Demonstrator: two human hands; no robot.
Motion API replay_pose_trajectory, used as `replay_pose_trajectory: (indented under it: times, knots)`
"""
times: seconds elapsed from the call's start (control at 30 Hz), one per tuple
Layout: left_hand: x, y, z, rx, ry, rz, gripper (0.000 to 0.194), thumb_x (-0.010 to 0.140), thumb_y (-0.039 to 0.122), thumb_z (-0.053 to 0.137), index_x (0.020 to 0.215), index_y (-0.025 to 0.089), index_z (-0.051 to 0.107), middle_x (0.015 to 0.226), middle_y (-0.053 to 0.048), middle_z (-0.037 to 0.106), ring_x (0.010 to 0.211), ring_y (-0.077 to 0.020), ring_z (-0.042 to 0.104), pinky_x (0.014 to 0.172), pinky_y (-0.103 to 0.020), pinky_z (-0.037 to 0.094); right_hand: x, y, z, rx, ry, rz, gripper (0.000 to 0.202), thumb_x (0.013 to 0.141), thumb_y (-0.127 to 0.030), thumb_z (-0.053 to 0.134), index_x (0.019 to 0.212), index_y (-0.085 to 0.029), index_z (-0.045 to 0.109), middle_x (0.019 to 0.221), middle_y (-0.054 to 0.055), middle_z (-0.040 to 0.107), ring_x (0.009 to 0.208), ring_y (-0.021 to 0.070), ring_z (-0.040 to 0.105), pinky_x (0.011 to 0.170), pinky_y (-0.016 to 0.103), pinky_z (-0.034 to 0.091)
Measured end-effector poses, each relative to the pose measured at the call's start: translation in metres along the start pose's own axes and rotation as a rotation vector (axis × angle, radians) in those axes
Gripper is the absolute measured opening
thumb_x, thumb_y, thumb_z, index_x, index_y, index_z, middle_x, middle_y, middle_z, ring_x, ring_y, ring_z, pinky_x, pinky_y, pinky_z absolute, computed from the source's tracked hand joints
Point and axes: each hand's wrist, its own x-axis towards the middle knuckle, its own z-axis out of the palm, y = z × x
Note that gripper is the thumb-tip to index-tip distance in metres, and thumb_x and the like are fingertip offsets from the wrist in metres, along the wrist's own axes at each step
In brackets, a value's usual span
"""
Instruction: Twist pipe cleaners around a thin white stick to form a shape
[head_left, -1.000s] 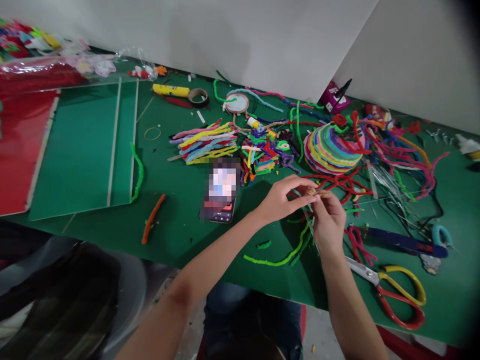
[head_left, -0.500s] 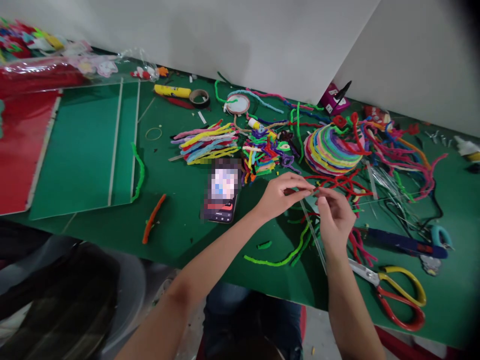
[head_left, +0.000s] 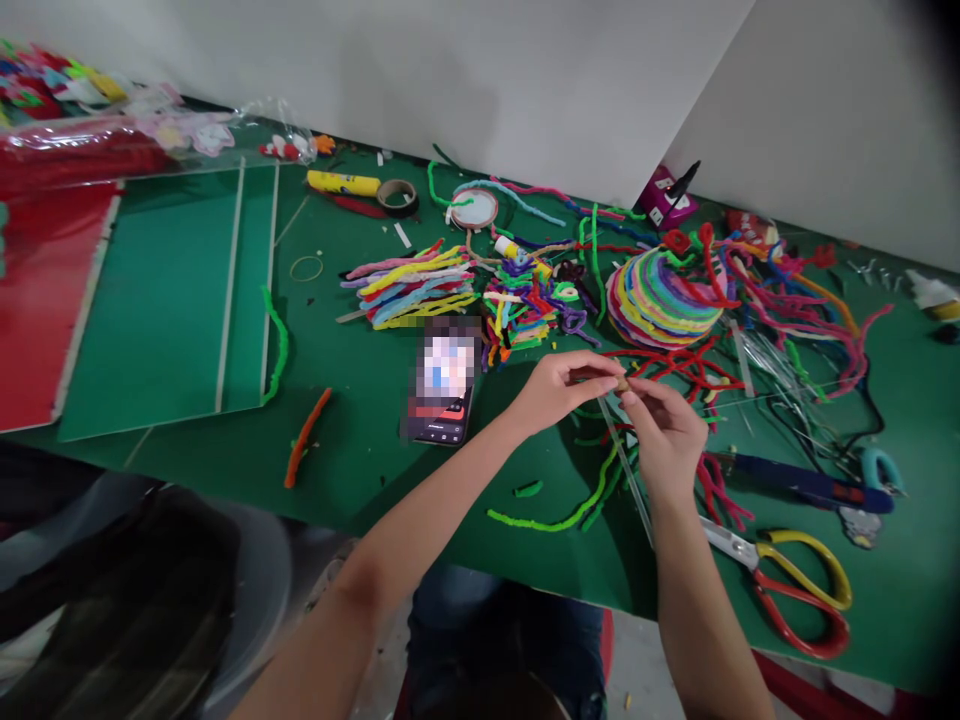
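Note:
My left hand (head_left: 564, 392) and my right hand (head_left: 666, 428) meet fingertip to fingertip over the table. Pinched between them is a small brown piece (head_left: 622, 383), mostly covered by the fingers; its kind is too small to make out. Red pipe cleaners (head_left: 701, 362) lie just beyond the hands. Below them, a bright green pipe cleaner (head_left: 559, 523) curves across the table, and a thin clear stick (head_left: 628, 470) slants past my right hand. Scissors (head_left: 796, 580) with yellow and red handles rest beside my right wrist.
A phone (head_left: 444, 385) lies left of my hands. Behind are bundled pipe cleaners (head_left: 416, 287), a rainbow coil (head_left: 664, 300), black tape (head_left: 397, 198) and a yellow tube (head_left: 343, 183). Green boards (head_left: 161, 300) cover the left side. A dark blue tool (head_left: 814, 482) sits at right.
The fingers of my right hand have shifted slightly and the brown piece now shows between the fingertips. Everything on the table stays where it was.

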Motion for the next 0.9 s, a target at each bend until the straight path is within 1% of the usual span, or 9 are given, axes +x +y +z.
replay_pose_trajectory:
  times: [0.23, 0.4, 0.53, 0.63, 0.73, 0.9]
  knots:
    - [0.0008, 0.001, -0.0031, -0.086, 0.002, -0.071, 0.028, 0.068, 0.034, 0.074, 0.087, 0.014, 0.07, 0.087, -0.005, 0.069, 0.08, -0.0139, 0.064, 0.071, -0.029, 0.053, -0.0002, -0.0015, -0.0035, -0.005, -0.038, -0.06, 0.016, 0.074, -0.028, 0.07, 0.09, -0.024, 0.069, 0.084, 0.002, 0.071, 0.073, 0.0155, 0.066, 0.069, 0.031, 0.055]
    - [-0.0001, 0.0029, -0.0034, -0.051, -0.002, -0.046, 0.024, 0.071, 0.031, 0.071, 0.088, 0.013, 0.068, 0.084, -0.004, 0.068, 0.074, -0.0101, 0.063, 0.066, -0.023, 0.052, -0.0013, -0.0031, -0.0023, -0.033, -0.022, -0.061, 0.016, 0.076, -0.03, 0.068, 0.091, -0.023, 0.067, 0.082, 0.002, 0.071, 0.071, 0.0153, 0.066, 0.067, 0.031, 0.055]
    - [-0.0003, 0.001, -0.0031, -0.019, -0.018, -0.032, 0.026, 0.074, 0.032, 0.068, 0.092, 0.014, 0.065, 0.083, -0.003, 0.067, 0.074, -0.01, 0.063, 0.065, -0.023, 0.052, -0.0018, -0.0044, -0.0004, -0.033, 0.0, -0.049, 0.015, 0.078, -0.032, 0.066, 0.09, -0.023, 0.066, 0.08, 0.002, 0.07, 0.069, 0.0149, 0.065, 0.065, 0.03, 0.054]
    - [0.0004, -0.0022, -0.0036, -0.02, -0.025, -0.036, 0.027, 0.074, 0.033, 0.068, 0.092, 0.014, 0.062, 0.083, -0.003, 0.065, 0.074, -0.01, 0.063, 0.066, -0.023, 0.052, -0.0022, -0.0053, 0.0014, 0.009, 0.006, -0.025, 0.014, 0.077, -0.031, 0.067, 0.088, -0.024, 0.065, 0.078, 0.001, 0.069, 0.068, 0.0143, 0.065, 0.064, 0.03, 0.054]
    - [0.0008, -0.0036, -0.0035, -0.035, -0.034, -0.052, 0.028, 0.073, 0.035, 0.069, 0.089, 0.014, 0.06, 0.08, -0.001, 0.064, 0.071, -0.0087, 0.062, 0.066, -0.022, 0.051, -0.0027, -0.0045, 0.0025, 0.067, -0.013, 0.025, 0.014, 0.077, -0.032, 0.068, 0.087, -0.024, 0.064, 0.076, 0.001, 0.068, 0.068, 0.0143, 0.065, 0.065, 0.03, 0.054]
    - [-0.0003, -0.0009, -0.0018, -0.11, -0.129, -0.054, 0.031, 0.075, 0.04, 0.069, 0.086, 0.014, 0.056, 0.077, 0.0, 0.062, 0.068, -0.0082, 0.061, 0.066, -0.023, 0.05, -0.0035, -0.0006, 0.0025, 0.26, -0.128, 0.122, 0.016, 0.075, -0.034, 0.069, 0.084, -0.024, 0.062, 0.076, -0.001, 0.067, 0.069, 0.0127, 0.064, 0.067, 0.028, 0.054]
